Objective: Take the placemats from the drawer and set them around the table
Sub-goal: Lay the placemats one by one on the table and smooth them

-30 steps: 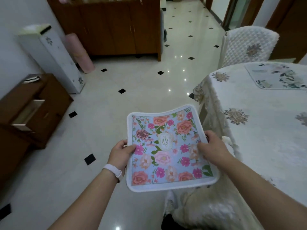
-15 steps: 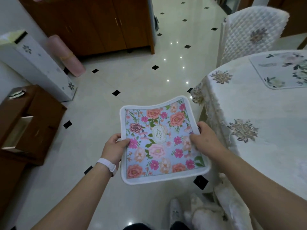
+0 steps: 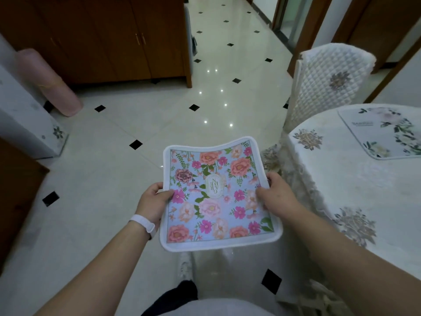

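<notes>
Blue square placemat printed with pink and orange flowers and edged in white (image 3: 216,201) is held in the air above the pale tiled floor (image 3: 102,167), just left of the worktop and not touching it. It lies nearly flat and face up, its far edge dipping in the middle.

The left grip (image 3: 152,201) pinches the mat's left edge, thumb on the printed face and fingers underneath. The right grip (image 3: 276,197) pinches the right edge the same way, thumb on top. A white wristband (image 3: 143,225) circles the left wrist.

The round worktop under a white embroidered cloth (image 3: 341,190) fills the right side. A pale placemat with white and green flowers (image 3: 387,133) lies flat on its far part, well apart from the held mat. A chair in a white quilted cover (image 3: 330,80) stands against the far side of the worktop. Farther back are a dark wooden cabinet (image 3: 114,42) and a pink roll (image 3: 50,83) leaning beside it.
</notes>
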The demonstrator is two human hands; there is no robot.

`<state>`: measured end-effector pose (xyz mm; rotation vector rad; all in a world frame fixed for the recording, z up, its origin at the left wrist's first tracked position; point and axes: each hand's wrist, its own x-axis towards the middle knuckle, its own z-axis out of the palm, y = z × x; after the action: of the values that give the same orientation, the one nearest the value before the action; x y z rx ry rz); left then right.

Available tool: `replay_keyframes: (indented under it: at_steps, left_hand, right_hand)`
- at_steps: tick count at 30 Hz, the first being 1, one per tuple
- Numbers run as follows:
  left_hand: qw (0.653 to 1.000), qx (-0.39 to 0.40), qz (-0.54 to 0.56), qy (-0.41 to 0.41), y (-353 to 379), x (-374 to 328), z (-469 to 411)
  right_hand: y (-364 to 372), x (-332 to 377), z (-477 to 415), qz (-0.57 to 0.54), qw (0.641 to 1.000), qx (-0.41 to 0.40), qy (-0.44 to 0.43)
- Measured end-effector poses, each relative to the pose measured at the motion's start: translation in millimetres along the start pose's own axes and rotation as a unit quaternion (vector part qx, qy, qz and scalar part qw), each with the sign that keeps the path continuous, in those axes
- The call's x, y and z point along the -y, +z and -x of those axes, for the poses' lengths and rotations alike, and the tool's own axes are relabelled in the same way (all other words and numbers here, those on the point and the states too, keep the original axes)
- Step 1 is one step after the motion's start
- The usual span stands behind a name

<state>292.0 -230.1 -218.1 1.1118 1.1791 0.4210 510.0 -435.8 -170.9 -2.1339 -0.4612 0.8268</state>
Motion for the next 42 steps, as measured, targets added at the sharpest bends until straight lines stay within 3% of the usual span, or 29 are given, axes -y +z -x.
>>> replay_keyframes:
  at_steps: [7,15,26,34,42]
  left_hand:
    - [0.999,0.036,0.018,0.018,-49.2,-78.0,-118.5]
    - [0.997,0.075,0.012,0.002,-30.6,-133.5,-209.0]
    - [0.995,0.092,-0.038,-0.005,96.8,-205.4,-357.0]
    - [0.991,0.097,-0.087,0.014,224.0,-286.1,-458.9]
    - [0.987,0.128,-0.088,0.045,320.8,-358.8,-535.2]
  right_hand:
    - [51.8,97.5,-80.6,-0.003,0.999,-0.033,-0.006]
    - [60.9,132.8,-150.6,-0.021,0.997,-0.07,0.025]
    - [6.4,133.3,-328.3,-0.065,0.991,-0.101,0.058]
    - [-87.9,165.1,-468.6,-0.064,0.992,-0.095,0.056]
    - [-159.1,199.8,-563.0,-0.109,0.98,-0.152,0.064]
